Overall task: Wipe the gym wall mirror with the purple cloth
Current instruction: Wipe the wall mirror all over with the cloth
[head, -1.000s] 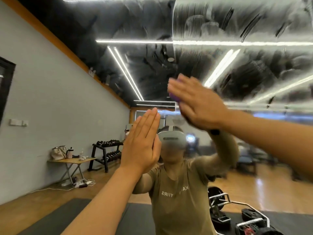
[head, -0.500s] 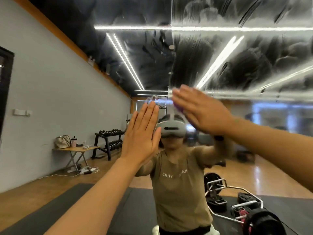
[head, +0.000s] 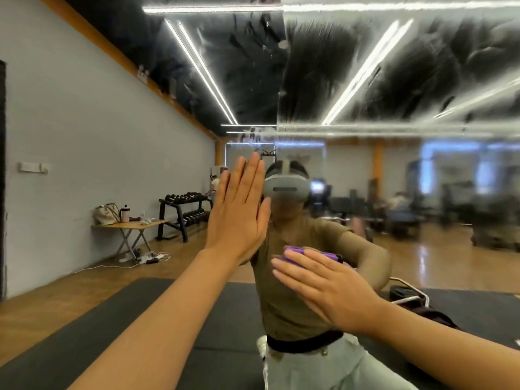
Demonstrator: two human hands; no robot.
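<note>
The gym wall mirror [head: 394, 80] fills the view, and its upper part is streaked with smeary wipe marks. My left hand [head: 239, 215] lies flat against the glass with straight fingers pointing up. My right hand [head: 326, 288] presses the purple cloth [head: 292, 253] onto the mirror lower down, fingers straight and spread over it. Only the cloth's top edge shows past my fingertips. The mirror reflects a person in a headset and an olive shirt.
All reflected: a grey wall at left, a folding table [head: 132, 225] with a bag and a bottle, a dumbbell rack [head: 183, 212], cables on the wooden floor, black mats [head: 84, 333] and weight equipment [head: 408, 296] at lower right.
My right hand has slid down the glass with the cloth, from head height to chest height. The left hand has stayed flat on the mirror. The view has tilted downward.
</note>
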